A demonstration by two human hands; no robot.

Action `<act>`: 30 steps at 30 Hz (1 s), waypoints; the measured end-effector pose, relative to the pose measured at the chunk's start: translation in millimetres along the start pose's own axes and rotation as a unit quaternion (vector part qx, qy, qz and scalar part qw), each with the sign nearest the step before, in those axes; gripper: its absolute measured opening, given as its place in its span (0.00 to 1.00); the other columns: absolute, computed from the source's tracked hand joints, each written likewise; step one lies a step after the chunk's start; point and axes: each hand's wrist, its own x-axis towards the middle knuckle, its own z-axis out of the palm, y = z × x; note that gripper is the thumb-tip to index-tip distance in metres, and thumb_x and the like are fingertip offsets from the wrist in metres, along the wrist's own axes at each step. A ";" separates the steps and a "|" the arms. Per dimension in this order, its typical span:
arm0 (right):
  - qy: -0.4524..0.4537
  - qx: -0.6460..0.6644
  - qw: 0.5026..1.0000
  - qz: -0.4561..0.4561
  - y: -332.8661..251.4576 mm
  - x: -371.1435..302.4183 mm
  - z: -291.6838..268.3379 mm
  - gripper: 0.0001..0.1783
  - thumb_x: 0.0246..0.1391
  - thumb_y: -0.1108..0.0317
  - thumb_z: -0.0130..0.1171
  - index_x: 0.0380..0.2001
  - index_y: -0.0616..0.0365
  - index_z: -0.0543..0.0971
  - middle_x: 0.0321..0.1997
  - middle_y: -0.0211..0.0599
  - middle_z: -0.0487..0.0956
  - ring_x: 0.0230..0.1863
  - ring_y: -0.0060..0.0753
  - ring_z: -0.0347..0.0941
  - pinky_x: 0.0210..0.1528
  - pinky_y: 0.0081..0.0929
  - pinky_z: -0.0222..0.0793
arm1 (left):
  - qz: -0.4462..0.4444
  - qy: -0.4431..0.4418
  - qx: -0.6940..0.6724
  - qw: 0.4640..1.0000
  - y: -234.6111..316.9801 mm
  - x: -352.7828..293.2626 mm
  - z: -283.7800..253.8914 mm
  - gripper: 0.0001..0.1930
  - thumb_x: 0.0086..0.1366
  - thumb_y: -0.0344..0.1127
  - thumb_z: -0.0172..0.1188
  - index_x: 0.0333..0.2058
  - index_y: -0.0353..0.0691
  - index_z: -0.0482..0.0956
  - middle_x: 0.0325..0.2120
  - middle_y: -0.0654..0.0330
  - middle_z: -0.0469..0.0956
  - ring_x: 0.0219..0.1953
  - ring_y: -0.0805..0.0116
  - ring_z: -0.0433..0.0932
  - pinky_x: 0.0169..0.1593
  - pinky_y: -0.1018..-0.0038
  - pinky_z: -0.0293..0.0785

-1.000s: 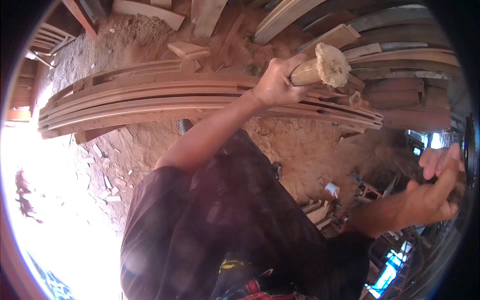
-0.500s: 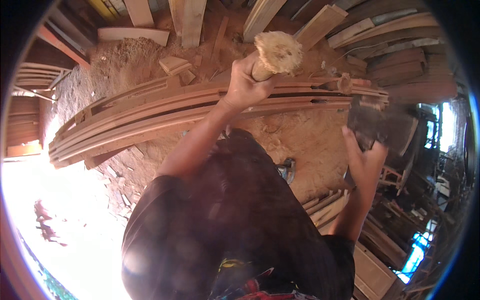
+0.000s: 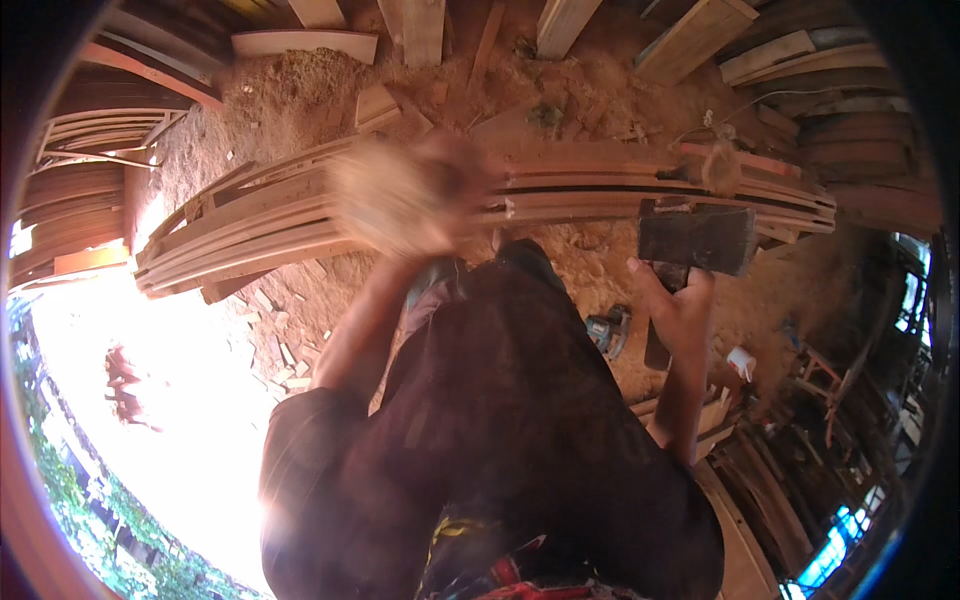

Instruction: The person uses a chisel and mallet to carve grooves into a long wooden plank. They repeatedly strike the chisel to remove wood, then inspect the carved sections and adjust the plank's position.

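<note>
In my right hand (image 3: 686,312) is an axe, its broad dark head (image 3: 697,240) level above the hand and a short dark handle running down through my fingers. My left hand (image 3: 455,170) is smeared by motion. Beside it a pale wooden mallet-like piece (image 3: 385,195) with a thick, frayed end is blurred as well; it appears to be in that hand. Beneath both hands lies a bundle of long grooved wooden frame pieces (image 3: 290,215), stretching across the ground from left to right.
A power tool (image 3: 608,330) rests on the dusty ground right of my legs. A white cup-like object (image 3: 741,362) is farther right. Upright planks (image 3: 410,30) line the far side, and wood scraps (image 3: 290,365) are scattered at left beside bright daylight.
My left hand has swung left and nearer with the wooden piece, which now blurs. The axe has come left and shows clearly. The whole view has shifted slightly.
</note>
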 end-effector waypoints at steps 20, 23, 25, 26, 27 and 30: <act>-0.107 -0.027 0.982 -0.152 -0.3 49.6 -7.0 0.12 0.59 0.77 0.73 0.46 0.65 0.84 0.44 0.35 0.87 0.41 0.23 0.82 0.46 0.27 0.78 | 0.113 -0.008 -0.123 0.986 38.6 -23.2 16.3 0.13 0.68 0.23 0.67 0.34 0.43 0.69 0.19 0.62 0.75 0.19 0.74 0.69 0.25 0.74 0.66; -0.123 -0.009 0.973 -0.194 2.4 58.7 -10.0 0.12 0.59 0.77 0.72 0.46 0.64 0.85 0.44 0.36 0.87 0.43 0.25 0.82 0.48 0.28 0.78 | 0.125 -0.043 -0.142 0.981 41.0 -33.9 17.0 0.13 0.67 0.24 0.69 0.32 0.42 0.70 0.20 0.62 0.76 0.21 0.73 0.71 0.27 0.74 0.67; -0.125 -0.008 0.964 -0.235 0.9 65.1 -10.7 0.12 0.59 0.77 0.72 0.46 0.63 0.85 0.44 0.35 0.87 0.43 0.25 0.82 0.48 0.29 0.78 | 0.141 -0.046 -0.127 0.981 44.7 -40.0 22.1 0.13 0.65 0.24 0.70 0.31 0.42 0.71 0.21 0.62 0.77 0.22 0.72 0.73 0.28 0.73 0.69; -0.121 -0.021 0.957 -0.263 -3.5 67.8 -11.2 0.11 0.59 0.77 0.72 0.45 0.63 0.85 0.44 0.35 0.87 0.43 0.25 0.82 0.48 0.29 0.78 | 0.157 -0.041 -0.094 0.982 46.5 -41.7 27.9 0.13 0.64 0.23 0.70 0.31 0.42 0.72 0.22 0.62 0.77 0.23 0.71 0.75 0.28 0.73 0.69; -0.114 -0.035 0.948 -0.294 -5.9 71.4 -13.1 0.11 0.59 0.77 0.72 0.45 0.62 0.85 0.43 0.34 0.87 0.43 0.25 0.82 0.48 0.29 0.78 | 0.175 -0.035 -0.062 0.982 48.9 -41.6 33.3 0.13 0.63 0.23 0.71 0.30 0.42 0.72 0.22 0.62 0.78 0.24 0.71 0.76 0.29 0.73 0.70; -0.120 -0.017 0.963 -0.241 -3.5 71.2 -18.3 0.10 0.59 0.76 0.72 0.44 0.61 0.86 0.42 0.33 0.87 0.42 0.24 0.82 0.47 0.27 0.78 | 0.171 -0.119 0.084 0.975 57.0 -33.7 30.9 0.11 0.70 0.29 0.67 0.33 0.41 0.71 0.23 0.60 0.77 0.21 0.70 0.72 0.26 0.71 0.67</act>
